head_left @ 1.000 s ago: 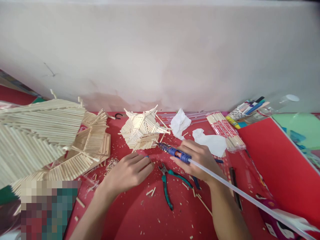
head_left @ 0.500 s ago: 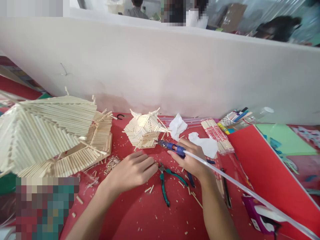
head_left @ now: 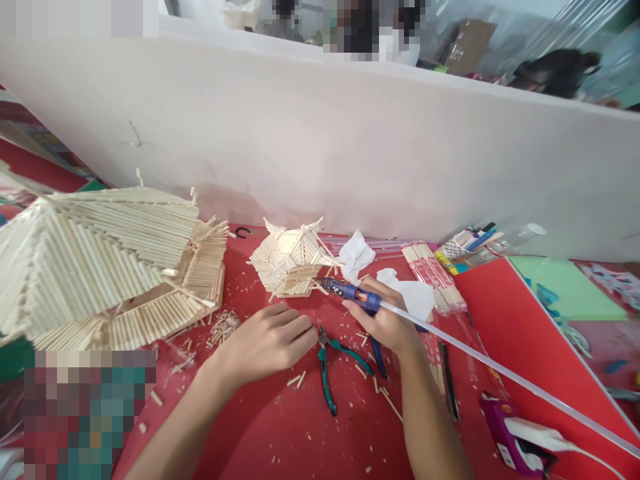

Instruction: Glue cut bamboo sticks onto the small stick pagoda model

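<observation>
My right hand (head_left: 387,319) is wrapped around a blue glue gun (head_left: 353,293). A long clear glue stick (head_left: 480,353) sticks out of its back end. The nozzle is at the front right edge of a small model roof made of wooden sticks (head_left: 295,253); whether it touches cannot be told. In front of the model, my left hand (head_left: 275,337) rests low over the table, fingers curled together and their undersides hidden. Right beside its fingertips lie green-handled pliers (head_left: 325,373) with the handles spread.
A larger stick-built pavilion (head_left: 110,260) stands at the left. Tissues (head_left: 356,257), bundled sticks (head_left: 435,277) and a pen cup (head_left: 457,247) lie to the right, near a red board (head_left: 530,333) and a purple box (head_left: 500,433). Stick scraps dot the red table; a white partition (head_left: 320,133) rises behind.
The glue gun and my right hand have shifted slightly right, the nozzle staying by the model's edge. My left hand looks unmoved. The camera view has shifted a little.
</observation>
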A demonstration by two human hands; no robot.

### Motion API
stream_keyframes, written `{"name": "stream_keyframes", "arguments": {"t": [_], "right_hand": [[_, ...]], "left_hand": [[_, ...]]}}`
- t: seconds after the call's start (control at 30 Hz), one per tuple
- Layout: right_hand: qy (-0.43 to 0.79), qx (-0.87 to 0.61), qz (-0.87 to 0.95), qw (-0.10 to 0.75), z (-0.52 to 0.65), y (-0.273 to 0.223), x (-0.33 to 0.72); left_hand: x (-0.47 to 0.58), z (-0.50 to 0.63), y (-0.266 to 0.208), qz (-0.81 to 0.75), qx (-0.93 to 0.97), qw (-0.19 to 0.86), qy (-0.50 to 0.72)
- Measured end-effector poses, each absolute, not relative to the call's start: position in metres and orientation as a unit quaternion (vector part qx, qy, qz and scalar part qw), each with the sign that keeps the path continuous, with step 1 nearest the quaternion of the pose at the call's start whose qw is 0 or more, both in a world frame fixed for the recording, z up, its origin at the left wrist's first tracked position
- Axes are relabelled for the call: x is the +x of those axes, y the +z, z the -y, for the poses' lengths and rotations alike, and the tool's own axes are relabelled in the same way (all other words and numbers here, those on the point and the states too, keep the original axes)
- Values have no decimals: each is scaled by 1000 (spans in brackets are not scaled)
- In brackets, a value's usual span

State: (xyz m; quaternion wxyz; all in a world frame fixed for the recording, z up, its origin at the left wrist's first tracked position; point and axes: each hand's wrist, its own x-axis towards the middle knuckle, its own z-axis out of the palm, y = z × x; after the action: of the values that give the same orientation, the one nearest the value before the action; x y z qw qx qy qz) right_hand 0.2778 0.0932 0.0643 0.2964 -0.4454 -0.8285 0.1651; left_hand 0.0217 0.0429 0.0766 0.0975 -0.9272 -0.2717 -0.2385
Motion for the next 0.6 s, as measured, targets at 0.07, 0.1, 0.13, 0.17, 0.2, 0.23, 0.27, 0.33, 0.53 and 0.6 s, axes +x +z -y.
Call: {"name": "stream_keyframes", "arguments": {"t": [0.07, 0.1, 0.13, 0.17, 0.2, 0.23, 0.27, 0.33, 0.53, 0.6], "right_hand": [[168, -450, 826, 295, -94, 63, 279], [168, -452, 826, 291, -95, 63, 280], [169, -453, 826, 288, -95, 63, 282], [171, -453, 826, 287, -96, 63, 284], [175, -452, 826, 288, -96, 63, 285], [180, -450, 825, 290, -96, 63, 287], [188, -449, 823, 292, -96, 63, 289], [208, -447, 819, 293, -96, 64, 291], [250, -450, 815, 265, -97, 61, 288], [259, -452, 813, 259, -97, 59, 292]], "left_hand": [[22, -44, 76, 271, -927, 97, -241], [22, -44, 76, 271, -926, 97, -243], [22, -44, 75, 272, -926, 99, -243], [22, -44, 75, 272, -926, 100, -242], [22, -45, 75, 273, -926, 101, -241], [22, -45, 75, 274, -926, 102, -239], [22, -45, 75, 276, -926, 102, -238], [22, -45, 75, 278, -926, 102, -234], [21, -45, 75, 279, -926, 101, -232], [20, -45, 76, 280, -926, 100, -231]]}}
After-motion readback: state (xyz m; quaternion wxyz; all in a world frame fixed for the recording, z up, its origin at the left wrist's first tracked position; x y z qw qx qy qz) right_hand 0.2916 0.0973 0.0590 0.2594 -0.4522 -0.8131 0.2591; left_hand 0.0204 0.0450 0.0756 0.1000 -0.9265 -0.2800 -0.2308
